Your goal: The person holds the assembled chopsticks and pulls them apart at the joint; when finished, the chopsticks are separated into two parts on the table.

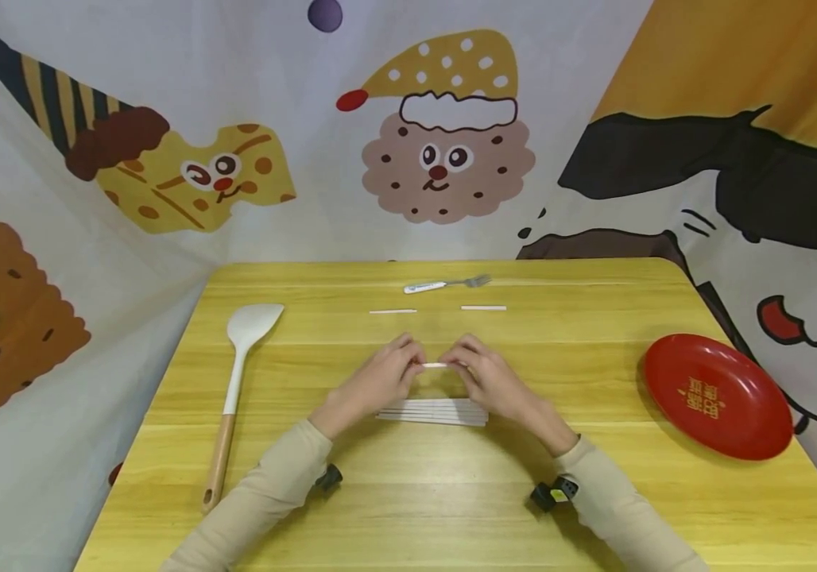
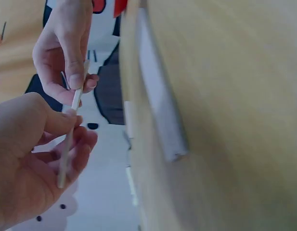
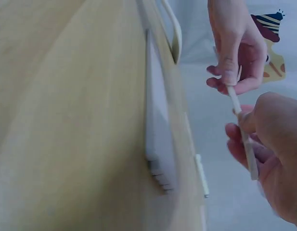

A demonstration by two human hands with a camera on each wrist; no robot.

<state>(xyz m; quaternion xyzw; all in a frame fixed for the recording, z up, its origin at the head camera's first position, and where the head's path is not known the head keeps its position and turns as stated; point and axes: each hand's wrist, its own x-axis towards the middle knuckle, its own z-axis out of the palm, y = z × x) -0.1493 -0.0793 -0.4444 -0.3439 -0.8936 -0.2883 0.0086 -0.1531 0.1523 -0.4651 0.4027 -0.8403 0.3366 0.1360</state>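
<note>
In the head view both hands meet over the middle of the table, pinching one thin white stick (image 1: 435, 365) between them. My left hand (image 1: 385, 372) holds one end part between thumb and fingers, and my right hand (image 1: 487, 378) pinches the other. The left wrist view shows the stick (image 2: 76, 98) raised off the table, with its lower end lying across the left palm. From the right wrist, the stick (image 3: 250, 151) runs past the right thumb. Just below the hands lies a flat row of several white sticks (image 1: 433, 411), side by side.
Beyond the hands lie two short white sticks (image 1: 393, 311) and a fork (image 1: 426, 287) with a white handle. A white spatula (image 1: 235, 373) with a wooden handle is at the left; a red oval plate (image 1: 745, 397) is at the right. A printed cloth (image 1: 323, 206) hangs behind.
</note>
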